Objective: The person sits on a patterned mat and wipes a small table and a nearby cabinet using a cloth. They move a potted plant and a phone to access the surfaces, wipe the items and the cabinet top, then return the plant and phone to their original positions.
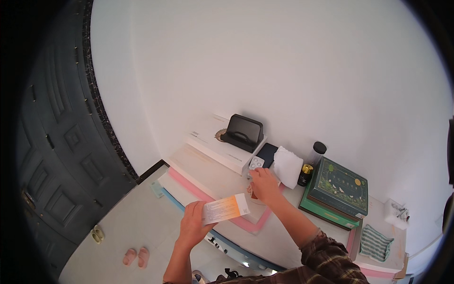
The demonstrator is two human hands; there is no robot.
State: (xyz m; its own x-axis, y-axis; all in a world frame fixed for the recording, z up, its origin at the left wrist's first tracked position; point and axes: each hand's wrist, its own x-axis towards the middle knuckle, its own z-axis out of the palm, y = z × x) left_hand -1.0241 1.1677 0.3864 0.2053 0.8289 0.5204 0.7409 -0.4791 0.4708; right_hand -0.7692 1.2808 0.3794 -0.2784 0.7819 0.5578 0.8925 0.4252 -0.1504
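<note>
My left hand (pixel 194 223) holds a white and orange cardboard box (pixel 226 208) with printed writing, over the front edge of the cabinet top. To its right and farther back, my right hand (pixel 264 184) reaches down beside a white blister pack (pixel 256 162); its fingertips touch or nearly touch the pack, and what lies under them is partly hidden. A folded white cloth (pixel 288 167) lies just right of that hand. Behind the blister pack is a dark flat case (pixel 267 153).
A black stand (pixel 244 132) sits on a large white box (pixel 212 149) at the back left. To the right are a black-lidded clear container (pixel 316 152), a small black bottle (pixel 305 174), stacked green boxes (pixel 340 186) and a striped cloth (pixel 376 243). Pink slippers (pixel 136 257) are on the floor.
</note>
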